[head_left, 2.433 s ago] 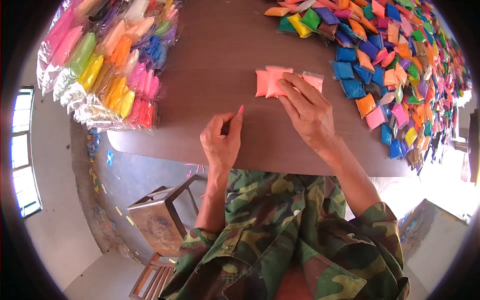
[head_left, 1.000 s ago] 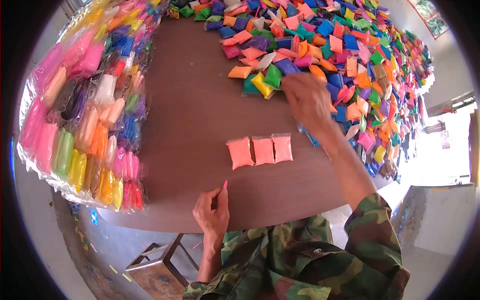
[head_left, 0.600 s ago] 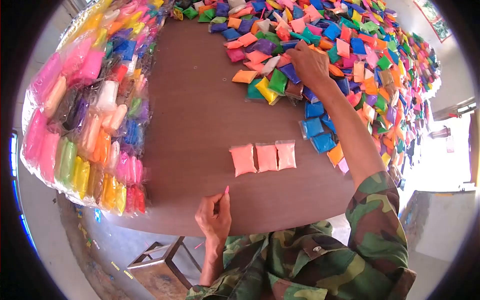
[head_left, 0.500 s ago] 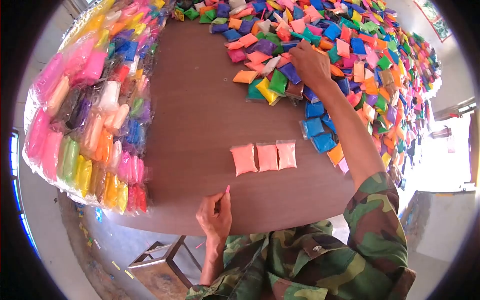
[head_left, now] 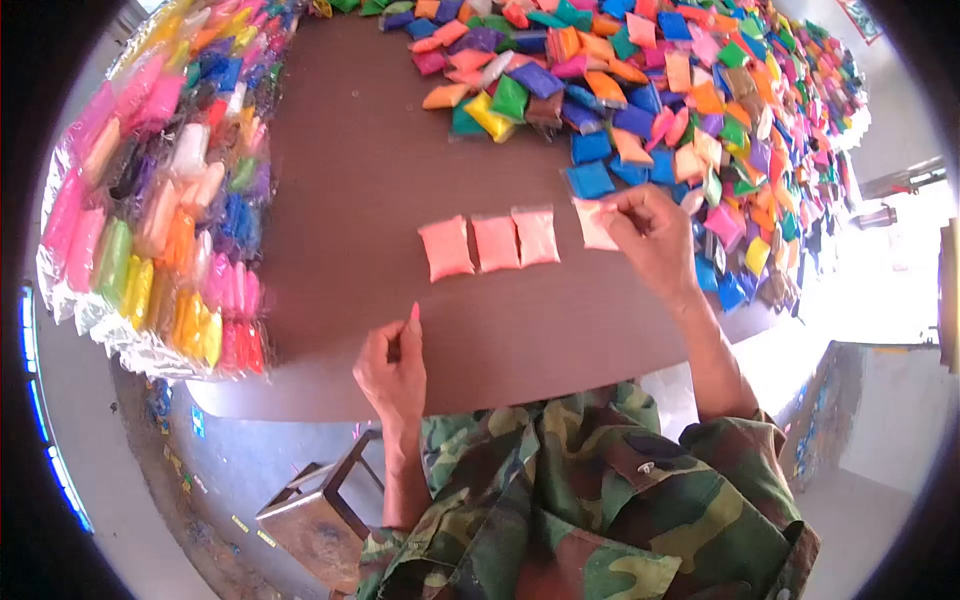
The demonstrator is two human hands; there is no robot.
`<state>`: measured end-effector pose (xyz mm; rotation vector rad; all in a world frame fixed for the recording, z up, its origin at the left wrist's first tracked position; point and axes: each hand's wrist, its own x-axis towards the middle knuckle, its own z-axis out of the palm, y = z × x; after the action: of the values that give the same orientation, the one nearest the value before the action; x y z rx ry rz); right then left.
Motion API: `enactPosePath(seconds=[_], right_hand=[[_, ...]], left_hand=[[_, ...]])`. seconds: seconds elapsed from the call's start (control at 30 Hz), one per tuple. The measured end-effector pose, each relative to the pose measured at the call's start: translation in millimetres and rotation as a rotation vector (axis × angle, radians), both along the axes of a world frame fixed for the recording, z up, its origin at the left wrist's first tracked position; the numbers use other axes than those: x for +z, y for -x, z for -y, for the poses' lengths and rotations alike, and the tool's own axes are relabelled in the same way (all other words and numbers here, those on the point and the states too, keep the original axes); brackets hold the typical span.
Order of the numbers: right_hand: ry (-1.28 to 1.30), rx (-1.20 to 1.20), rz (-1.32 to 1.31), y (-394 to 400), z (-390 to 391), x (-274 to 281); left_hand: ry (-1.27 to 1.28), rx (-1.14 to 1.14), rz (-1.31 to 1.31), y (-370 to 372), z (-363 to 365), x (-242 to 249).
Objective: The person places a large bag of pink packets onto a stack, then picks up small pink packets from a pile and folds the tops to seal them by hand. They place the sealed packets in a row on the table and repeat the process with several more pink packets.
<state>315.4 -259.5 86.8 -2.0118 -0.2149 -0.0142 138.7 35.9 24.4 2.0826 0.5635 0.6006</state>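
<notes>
Three salmon-pink packets lie in a row on the brown table: the left one [head_left: 446,249], the middle one [head_left: 496,244] and the right one [head_left: 537,237]. My right hand [head_left: 648,232] pinches a light peach packet [head_left: 594,226] by its upper edge, to the right of the row. Below the row, near the table's front edge, my left hand [head_left: 393,368] is closed on a small pink object [head_left: 415,312], whose pointed tip sticks up from the fingers.
A large heap of colourful packets [head_left: 700,90] spreads over the back and right of the table [head_left: 340,200]. Stacked bags of coloured packs [head_left: 160,220] line the left side. Below the table edge stands a stool [head_left: 318,515] on the floor.
My right hand has come back from the heap toward me and now holds a peach packet. The view has shifted, so the table things appear higher and further left. My left hand still holds the pink object.
</notes>
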Motion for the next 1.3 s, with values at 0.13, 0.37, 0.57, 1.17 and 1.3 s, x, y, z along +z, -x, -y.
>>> enactPosePath(seconds=[0.13,0.37,0.57,1.17,1.3], right_hand=[[0.175,-0.045,0.291,57.3,19.1,-23.3],[0.485,0.154,0.568,115.3,41.3,-33.1],[0.599,0.311,0.514,129.8,65.8,-51.6],[0.716,0.391,0.36,142.0,64.6,-51.1],[0.645,0.395,0.355,138.4,70.1,-51.2]], left_hand=[[-0.022,0.024,0.002,-0.7,1.3,-1.6],[-0.063,0.026,0.016,-1.4,1.8,-8.2],[-0.129,0.049,-0.015,-2.2,2.6,-10.6],[-0.165,0.07,-0.009,-3.0,5.0,-14.8],[-0.172,0.058,0.004,-3.2,2.6,-16.8]])
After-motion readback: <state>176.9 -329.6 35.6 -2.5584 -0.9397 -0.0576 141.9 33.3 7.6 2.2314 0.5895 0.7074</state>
